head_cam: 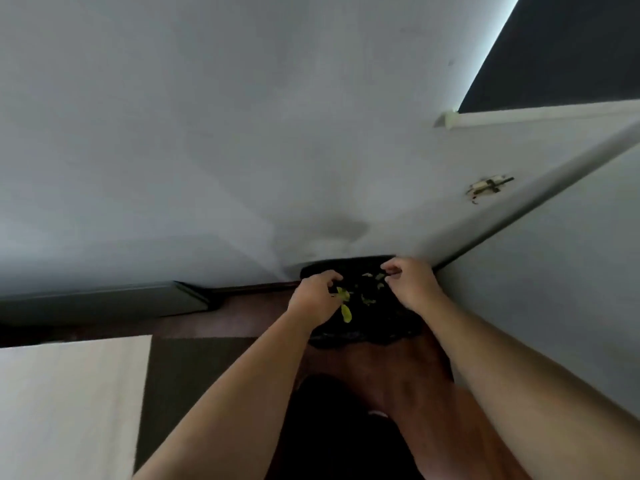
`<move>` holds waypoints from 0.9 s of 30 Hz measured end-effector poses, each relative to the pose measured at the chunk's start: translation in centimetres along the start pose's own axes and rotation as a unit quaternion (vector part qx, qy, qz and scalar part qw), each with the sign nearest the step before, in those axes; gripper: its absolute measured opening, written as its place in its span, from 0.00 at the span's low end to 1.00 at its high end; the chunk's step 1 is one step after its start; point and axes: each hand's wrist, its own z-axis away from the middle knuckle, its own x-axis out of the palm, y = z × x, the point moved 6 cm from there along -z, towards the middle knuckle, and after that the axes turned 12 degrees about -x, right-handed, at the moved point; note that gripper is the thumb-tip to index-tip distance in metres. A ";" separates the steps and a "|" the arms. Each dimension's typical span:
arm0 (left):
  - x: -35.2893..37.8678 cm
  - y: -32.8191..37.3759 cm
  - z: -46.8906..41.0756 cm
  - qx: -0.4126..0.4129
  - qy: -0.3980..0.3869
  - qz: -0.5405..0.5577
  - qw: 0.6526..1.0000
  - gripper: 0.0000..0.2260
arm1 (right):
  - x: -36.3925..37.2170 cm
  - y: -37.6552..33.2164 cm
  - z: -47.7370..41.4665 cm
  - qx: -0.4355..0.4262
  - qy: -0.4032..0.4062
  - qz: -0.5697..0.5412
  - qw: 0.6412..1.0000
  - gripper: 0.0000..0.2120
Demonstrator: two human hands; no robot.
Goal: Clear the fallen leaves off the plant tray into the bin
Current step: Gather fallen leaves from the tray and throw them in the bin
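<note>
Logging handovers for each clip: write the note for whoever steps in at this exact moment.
Left hand: fingers curled over the left side of the black bin, yellow-green leaves at its fingertips; whether pinched or just dropped is unclear.
Right hand: at the bin's far right rim, fingers pinched, apparently on the liner edge or a small leaf.
Bin stands on the floor in the wall corner; several leaves already lie inside.
The plant tray is not in view, so what is left on it cannot be judged. Check the tray next.
</note>
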 end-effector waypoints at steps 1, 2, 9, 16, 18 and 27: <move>0.1 -0.2 -0.6 -0.002 -0.004 -0.011 1.000 0.17 | 0.1 0.7 -0.2 0.010 0.004 0.000 1.000 0.12; 0.2 -0.4 -1.1 -0.005 -0.006 -0.011 1.000 0.18 | 0.2 1.3 -0.2 0.020 0.007 0.002 1.000 0.11; -2.7 -0.7 1.0 -0.011 0.018 -0.013 1.000 0.14 | -1.0 -1.4 1.1 0.001 -0.003 0.007 1.000 0.08; -11.4 -0.8 10.2 -0.015 0.147 0.032 0.988 0.13 | -3.1 -14.4 3.6 -0.160 -0.014 0.025 0.987 0.09; -13.8 -3.0 14.6 -0.030 0.203 0.054 0.977 0.13 | -2.2 -19.3 5.8 -0.220 -0.031 0.034 0.974 0.08; -15.3 -23.1 39.2 -0.239 0.416 0.166 0.862 0.09 | 13.1 -37.3 23.5 -0.478 -0.215 0.092 0.847 0.08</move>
